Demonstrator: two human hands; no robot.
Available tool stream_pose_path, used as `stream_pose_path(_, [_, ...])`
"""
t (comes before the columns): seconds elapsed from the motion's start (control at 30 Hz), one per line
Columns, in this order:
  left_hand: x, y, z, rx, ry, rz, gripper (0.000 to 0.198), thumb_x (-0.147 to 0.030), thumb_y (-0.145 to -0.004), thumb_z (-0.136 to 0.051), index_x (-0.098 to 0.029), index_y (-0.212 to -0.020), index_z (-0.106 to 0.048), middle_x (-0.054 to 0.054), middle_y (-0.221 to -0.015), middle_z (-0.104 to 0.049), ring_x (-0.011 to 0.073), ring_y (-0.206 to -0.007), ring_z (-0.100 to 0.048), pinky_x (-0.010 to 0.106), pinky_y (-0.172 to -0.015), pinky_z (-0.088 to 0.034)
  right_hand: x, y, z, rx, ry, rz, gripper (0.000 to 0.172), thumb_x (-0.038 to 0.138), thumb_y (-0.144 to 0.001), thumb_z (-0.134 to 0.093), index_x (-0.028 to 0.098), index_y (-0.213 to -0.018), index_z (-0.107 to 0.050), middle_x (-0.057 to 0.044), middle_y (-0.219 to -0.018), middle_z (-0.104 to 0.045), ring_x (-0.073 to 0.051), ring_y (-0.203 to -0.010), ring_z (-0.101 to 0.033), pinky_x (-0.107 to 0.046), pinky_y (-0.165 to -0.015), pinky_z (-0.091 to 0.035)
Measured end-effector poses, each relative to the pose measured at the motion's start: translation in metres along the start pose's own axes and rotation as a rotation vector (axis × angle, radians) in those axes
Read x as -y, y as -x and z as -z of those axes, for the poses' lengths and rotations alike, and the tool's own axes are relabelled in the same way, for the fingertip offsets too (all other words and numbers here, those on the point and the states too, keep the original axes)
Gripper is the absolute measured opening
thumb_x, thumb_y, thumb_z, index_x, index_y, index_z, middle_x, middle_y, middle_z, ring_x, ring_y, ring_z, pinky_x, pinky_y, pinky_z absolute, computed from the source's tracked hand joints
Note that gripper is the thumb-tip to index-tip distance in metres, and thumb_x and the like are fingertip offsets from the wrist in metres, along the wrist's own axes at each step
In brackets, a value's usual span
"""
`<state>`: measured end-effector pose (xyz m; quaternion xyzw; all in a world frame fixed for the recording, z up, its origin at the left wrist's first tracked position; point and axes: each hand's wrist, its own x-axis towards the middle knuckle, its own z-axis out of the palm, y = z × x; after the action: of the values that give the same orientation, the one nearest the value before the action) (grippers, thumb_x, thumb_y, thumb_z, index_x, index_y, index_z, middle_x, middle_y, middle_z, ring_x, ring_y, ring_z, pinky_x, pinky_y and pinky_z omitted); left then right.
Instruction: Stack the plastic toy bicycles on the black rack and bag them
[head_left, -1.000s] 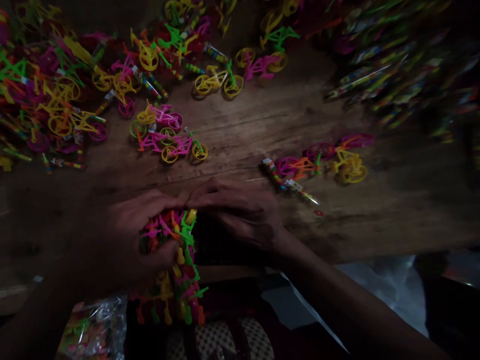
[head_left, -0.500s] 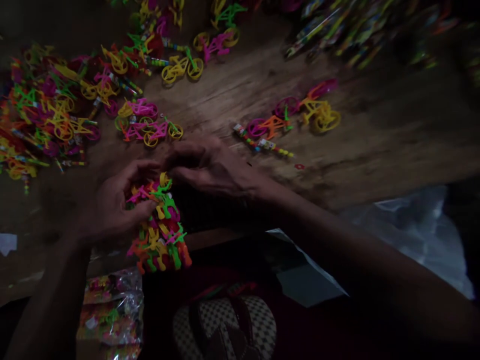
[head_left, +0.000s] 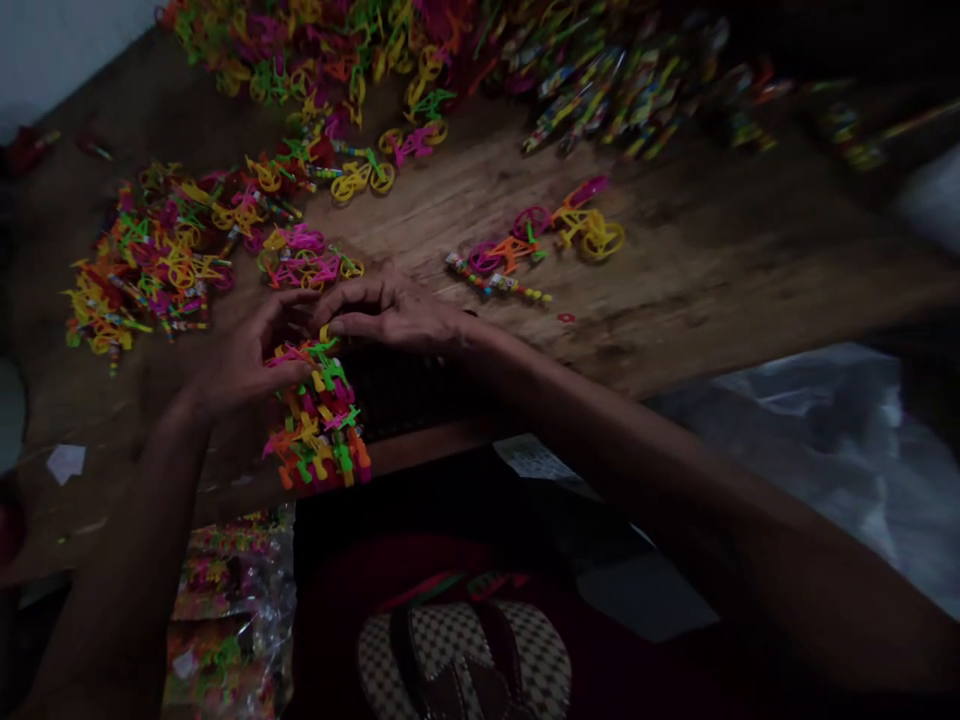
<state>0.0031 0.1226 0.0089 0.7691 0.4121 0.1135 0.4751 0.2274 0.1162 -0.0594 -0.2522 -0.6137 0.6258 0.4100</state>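
The left hand (head_left: 244, 362) is curled around the far half of a bundle of toy bikes (head_left: 319, 425), thumb laid across the top and fingers wrapped under its left side. The right hand (head_left: 397, 315) comes in from the right with its fingers bent and drawn narrow, the tips pinching a yellow piece at the bundle's far end. The two hands almost meet there.

The bundle is a tight stack of orange, green, yellow and pink plastic frames. Its long axis runs from the fingertips straight back toward the person, and its near end pokes out below the left palm at the near edge of the wooden table (head_left: 675, 270). The bundle lies between the two wrists, closer to the left one.

Just beyond the knuckles lies a small cluster of pink and yellow bikes (head_left: 307, 266). Farther left a loose pile of bikes (head_left: 157, 262) spreads over the boards. To the right, well apart from the hands, sit a pink-and-orange bike and a yellow one (head_left: 544, 232), with striped sticks (head_left: 499, 287) beside them. A heap of bikes (head_left: 352, 50) and a row of packets (head_left: 615, 90) line the far side. A clear bag of parts (head_left: 217, 620) lies below the table edge on the left.
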Motion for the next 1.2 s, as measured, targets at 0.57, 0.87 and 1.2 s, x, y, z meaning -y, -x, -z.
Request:
stream_pose_path(0.57, [-0.026,0.042,-0.029,-0.206,-0.330,0.068,0.083,-0.059,-0.082,-0.075,-0.025,-0.152,-0.045,0.008,-0.150,-0.057,0.0354,-0.134,-0.057,0.049,-0.114,-0.047,0.003,0.003,-0.008,0.117,0.340,0.231,0.020,0.018,-0.086,-0.061,0.017,-0.105,-0.070,-0.005,-0.109,-0.075,-0.019,-0.102,-0.067,-0.034,-0.094,-0.052])
stream_pose_path(0.87, [-0.024,0.039,-0.026,-0.201,-0.268,0.123,0.075,-0.067,-0.076,-0.076,-0.023,-0.136,-0.064,0.007,-0.139,-0.068,0.0358,-0.129,-0.062,0.049,-0.115,-0.046,-0.001,0.013,-0.010,0.024,0.435,0.213,0.016,0.023,-0.090,-0.062,0.020,-0.102,-0.072,-0.005,-0.103,-0.076,-0.019,-0.098,-0.070,-0.030,-0.088,-0.054])
stream_pose_path(1.2, [-0.035,0.040,-0.027,-0.150,-0.249,0.156,0.071,-0.056,-0.080,-0.078,-0.022,-0.140,-0.059,0.006,-0.133,-0.070,0.0300,-0.117,-0.067,0.042,-0.103,-0.051,-0.004,0.013,-0.009,0.051,0.406,0.199,0.018,0.033,-0.094,-0.062,0.023,-0.106,-0.071,-0.006,-0.109,-0.075,-0.020,-0.103,-0.070,-0.034,-0.090,-0.058])
